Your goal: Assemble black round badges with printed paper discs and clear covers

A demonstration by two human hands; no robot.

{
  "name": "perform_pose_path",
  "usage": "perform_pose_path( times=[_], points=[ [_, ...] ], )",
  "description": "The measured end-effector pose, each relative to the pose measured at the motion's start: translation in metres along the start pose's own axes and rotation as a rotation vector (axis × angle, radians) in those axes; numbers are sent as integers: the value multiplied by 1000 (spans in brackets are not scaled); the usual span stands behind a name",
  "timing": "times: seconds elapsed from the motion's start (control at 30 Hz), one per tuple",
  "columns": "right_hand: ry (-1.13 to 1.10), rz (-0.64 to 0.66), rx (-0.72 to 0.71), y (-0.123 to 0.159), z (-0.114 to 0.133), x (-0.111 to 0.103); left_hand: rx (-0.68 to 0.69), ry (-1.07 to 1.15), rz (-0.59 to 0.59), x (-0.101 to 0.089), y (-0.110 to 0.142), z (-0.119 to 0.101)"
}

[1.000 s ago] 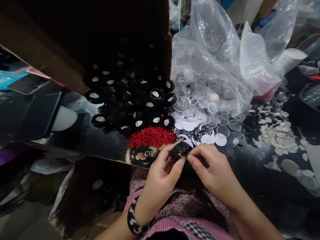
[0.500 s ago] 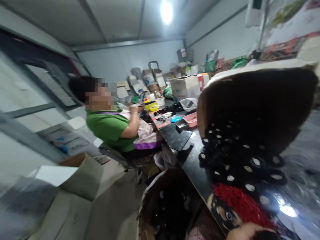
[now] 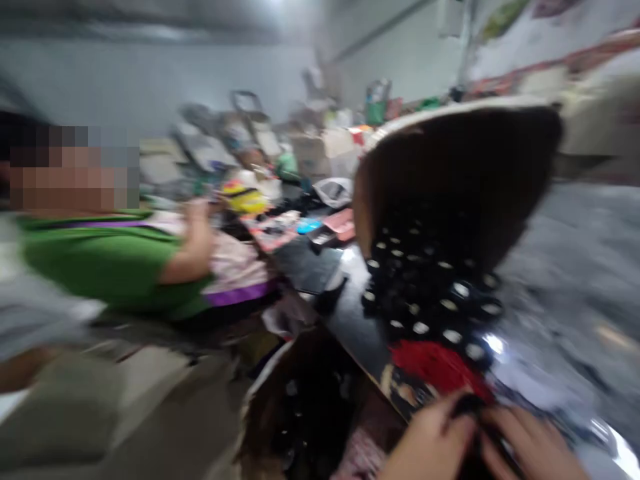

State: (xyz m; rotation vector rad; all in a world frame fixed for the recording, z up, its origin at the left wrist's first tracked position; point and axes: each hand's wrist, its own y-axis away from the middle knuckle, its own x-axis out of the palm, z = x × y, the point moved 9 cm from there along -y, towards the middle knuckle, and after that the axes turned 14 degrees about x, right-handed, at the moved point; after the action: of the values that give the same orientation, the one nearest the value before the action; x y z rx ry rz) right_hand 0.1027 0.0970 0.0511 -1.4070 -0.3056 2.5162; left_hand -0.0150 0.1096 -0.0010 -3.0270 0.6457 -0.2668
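At the lower right, my left hand and my right hand are close together, blurred by motion. Between their closed fingers is a small black piece, partly hidden; its exact kind does not show. Just beyond them on the table lies a heap of red shreds, beside a printed picture of a face at the table edge. Past the shreds, many small black round pieces with whitish spots spill from the mouth of a tipped container.
Below the table edge stands an open container with more black pieces inside. A person in a green top sits at the left. Farther along the dark table are a flat dark slab, a pink tray and a blue lid.
My view has swung left and closer to the seated person. Earlier only one hand showed at the bottom edge; now both are in view, together at the black piece.
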Motion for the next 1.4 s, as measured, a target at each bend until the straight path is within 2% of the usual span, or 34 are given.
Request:
perform_pose_path(
  times=[0.07, 0.13, 0.2, 0.27, 0.33, 0.4, 0.47, 0.5, 0.57, 0.63, 0.7, 0.77, 0.87, 0.97, 1.1, 1.17, 1.27, 1.33, 1.4],
  points=[
    [88, 8, 7, 21, 10, -10, -3, 14, 3, 6, 0, 10],
    [173, 45, 64, 25, 15, -6, -117, 132, -50, 9, -1, 35],
    [202, 29, 182, 21, 8, -4, -250, 296, -121, 14, 0, 61],
    [215, 39, 308, 19, -2, -3, -324, 389, -160, 19, 3, 76],
    [179, 76, 381, 19, -11, -5, -312, 393, -134, 22, 2, 78],
    [93, 136, 351, 15, -16, -9, -291, 382, -94, 23, -1, 75],
    [80, 119, 297, 0, -29, -22, -264, 427, -82, 23, -6, 71],
    [145, 47, 300, -11, -41, -33, -245, 462, -84, 23, -8, 69],
    [415, -96, 317, -34, -66, -53, -220, 526, -80, 23, -12, 66],
    [551, -125, 286, -53, -82, -59, -254, 565, -64, 25, -12, 67],
    [562, -112, 249, -62, -87, -59, -311, 597, -61, 27, -10, 70],
    [513, -150, 211, -57, -80, -61, -327, 640, -58, 28, -10, 68],
    [344, -241, 97, -28, -48, -58, -372, 739, -55, 32, -10, 65],
    [227, -175, -21, 6, -13, -37, -422, 829, -64, 38, -11, 61],
    [218, -106, -82, 31, 10, -22, -315, 754, -97, 34, -16, 57],
    [171, -124, -53, 31, 10, -27, -263, 659, -80, 33, -15, 58],
    [19, -160, 139, 20, -7, -37, -174, 528, 34, 39, -13, 58],
    [-31, -104, 279, 11, -20, -29, -104, 434, 102, 42, -12, 57],
    [40, -55, 345, 6, -26, -18, -57, 334, 144, 43, -11, 56]
  ],
)
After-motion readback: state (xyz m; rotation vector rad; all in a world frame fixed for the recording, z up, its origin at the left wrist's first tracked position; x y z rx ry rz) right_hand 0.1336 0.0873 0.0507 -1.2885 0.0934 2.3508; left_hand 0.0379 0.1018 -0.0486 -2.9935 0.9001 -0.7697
